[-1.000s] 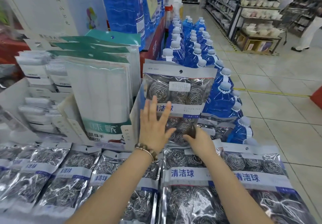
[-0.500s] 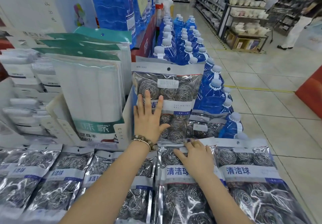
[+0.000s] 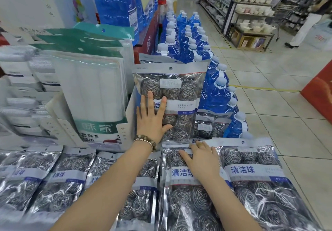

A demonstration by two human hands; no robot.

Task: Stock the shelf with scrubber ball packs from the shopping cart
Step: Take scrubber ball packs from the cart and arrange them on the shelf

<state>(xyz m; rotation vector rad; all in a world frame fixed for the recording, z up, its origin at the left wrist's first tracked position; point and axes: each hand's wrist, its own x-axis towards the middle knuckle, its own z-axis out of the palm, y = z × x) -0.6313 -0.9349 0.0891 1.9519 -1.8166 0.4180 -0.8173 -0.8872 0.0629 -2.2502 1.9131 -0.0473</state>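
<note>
Fingers (image 3: 150,98) of the left hand (image 3: 150,123) are being held straight and spread flat against an upright scrubber ball pack (image 3: 181,90), with nothing being gripped.

The upright scrubber ball pack is being stood on its bottom edge inside a white cardboard bin (image 3: 129,108). It is apparently being pressed back so that it is kept from tipping forward and is faced outward. The right hand (image 3: 203,160) is being rested loosely open, holding nothing, on the upper part of a flat scrubber ball pack (image 3: 179,172) just in front of the bin, probably to steady or square it. Neighbouring packs (image 3: 249,169) are being displayed flat alongside. Blue bottles (image 3: 215,94) are standing just right of the bin and white cloth packs (image 3: 93,90) just left. The shopping cart is not being shown.
</note>
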